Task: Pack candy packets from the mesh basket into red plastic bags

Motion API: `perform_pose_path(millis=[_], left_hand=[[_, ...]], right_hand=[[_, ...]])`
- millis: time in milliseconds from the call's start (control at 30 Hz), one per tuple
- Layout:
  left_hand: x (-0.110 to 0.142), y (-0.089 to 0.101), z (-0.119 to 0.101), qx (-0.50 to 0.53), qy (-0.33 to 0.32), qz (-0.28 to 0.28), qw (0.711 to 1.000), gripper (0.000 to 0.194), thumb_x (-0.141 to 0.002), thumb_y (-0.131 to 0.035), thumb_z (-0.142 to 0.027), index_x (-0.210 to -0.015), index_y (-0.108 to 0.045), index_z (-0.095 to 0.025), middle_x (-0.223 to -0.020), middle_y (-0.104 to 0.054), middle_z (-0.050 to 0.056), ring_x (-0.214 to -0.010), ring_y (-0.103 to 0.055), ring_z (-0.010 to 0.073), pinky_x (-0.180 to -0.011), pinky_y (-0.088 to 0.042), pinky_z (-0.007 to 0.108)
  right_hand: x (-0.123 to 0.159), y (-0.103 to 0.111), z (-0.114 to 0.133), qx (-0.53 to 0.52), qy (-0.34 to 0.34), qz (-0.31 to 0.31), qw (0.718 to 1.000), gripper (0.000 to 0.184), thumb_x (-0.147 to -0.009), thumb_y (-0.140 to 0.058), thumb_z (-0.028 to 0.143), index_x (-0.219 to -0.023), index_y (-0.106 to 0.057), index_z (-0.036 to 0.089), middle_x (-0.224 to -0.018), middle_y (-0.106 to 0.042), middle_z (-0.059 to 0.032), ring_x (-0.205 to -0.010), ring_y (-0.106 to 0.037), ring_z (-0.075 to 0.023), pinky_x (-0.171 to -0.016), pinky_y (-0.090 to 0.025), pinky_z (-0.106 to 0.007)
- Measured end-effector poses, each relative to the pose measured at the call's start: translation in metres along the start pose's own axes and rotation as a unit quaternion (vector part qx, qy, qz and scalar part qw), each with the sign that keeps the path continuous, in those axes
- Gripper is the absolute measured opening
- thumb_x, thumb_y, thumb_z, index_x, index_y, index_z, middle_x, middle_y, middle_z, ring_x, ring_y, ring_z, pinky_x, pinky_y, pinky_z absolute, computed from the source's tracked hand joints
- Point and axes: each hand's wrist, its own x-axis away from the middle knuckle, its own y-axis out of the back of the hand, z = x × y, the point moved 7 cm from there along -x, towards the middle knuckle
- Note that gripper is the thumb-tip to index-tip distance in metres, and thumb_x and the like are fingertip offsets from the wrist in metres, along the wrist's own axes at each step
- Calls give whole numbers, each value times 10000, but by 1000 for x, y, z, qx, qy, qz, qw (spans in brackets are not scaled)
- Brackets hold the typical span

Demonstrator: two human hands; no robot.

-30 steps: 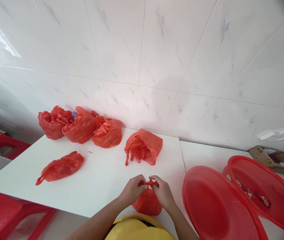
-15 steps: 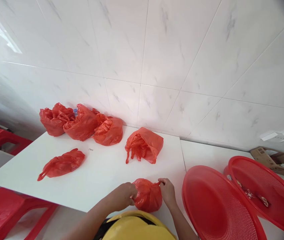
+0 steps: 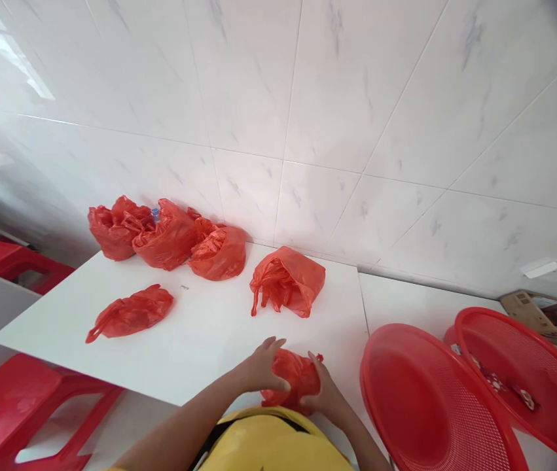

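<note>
A small filled red plastic bag (image 3: 292,377) sits at the near edge of the white table (image 3: 199,347). My left hand (image 3: 262,366) cups its left side, fingers curved over the top. My right hand (image 3: 324,389) presses against its right side with fingers wrapped on the plastic. Both hands hold the bag between them. My yellow clothing (image 3: 268,445) shows just below.
Another filled red bag (image 3: 288,281) lies mid-table, a flatter one (image 3: 131,312) to the left, and three more (image 3: 170,235) stand against the tiled wall. Two red mesh baskets (image 3: 430,405) (image 3: 528,373) lean at the right. Red stools (image 3: 27,412) stand at the left. A cardboard box (image 3: 543,314) is far right.
My hands have left the bag's knotted handles and moved onto its sides, now clasping the body of the bag, which has shifted slightly further onto the table.
</note>
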Motion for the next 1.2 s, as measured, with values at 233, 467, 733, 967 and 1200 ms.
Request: perform_pose_path(millis=[233, 467, 733, 967, 1200], left_hand=[[-19, -41, 20, -108, 18, 76, 991, 1200, -426, -812, -353, -1462, -207, -314, -1565, -74, 138, -1271, -377, 450, -940, -408, 536], [-15, -30, 4, -140, -77, 40, 986, 896, -563, -735, -344, -1379, -366, -314, -1316, -508, 136, -1005, -597, 351, -809, -474, 447], [-12, 10, 23, -126, -9, -43, 991, 140, -661, -570, -157, -728, -678, -218, -756, -684, 68, -800, -625, 286, -745, -449, 405], [44, 100, 61, -75, 71, -188, 977, 235, -695, -452, -92, -749, -642, -219, -795, -693, 20, -756, -609, 196, -685, -431, 295], [113, 202, 110, -113, 199, -366, 902, 422, -789, -344, -136, -1157, -549, -157, -1099, -618, 86, -1011, -570, 279, -852, -429, 382]], right_hand=[[4, -32, 24, 113, -20, -19, 993, 299, -682, -576, 292, -960, -660, 216, -1001, -659, -81, -880, -610, -240, -727, -446, -323], [-7, -39, 45, 54, -16, -21, 998, 175, -764, -444, 307, -711, -573, 202, -751, -691, -46, -724, -610, -202, -593, -419, -272], [-14, -50, 58, 9, 37, 32, 999, 378, -655, -558, 290, -1021, -614, 210, -995, -689, -62, -919, -618, -257, -757, -478, -335], [-15, -26, 15, 13, -11, -56, 998, 501, -699, -527, 390, -1167, -550, 214, -1071, -645, -114, -1055, -587, -281, -869, -459, -394], [4, -16, -20, 35, -51, -59, 996, 308, -703, -481, 411, -894, -636, 226, -699, -597, -27, -703, -590, -231, -670, -462, -344]])
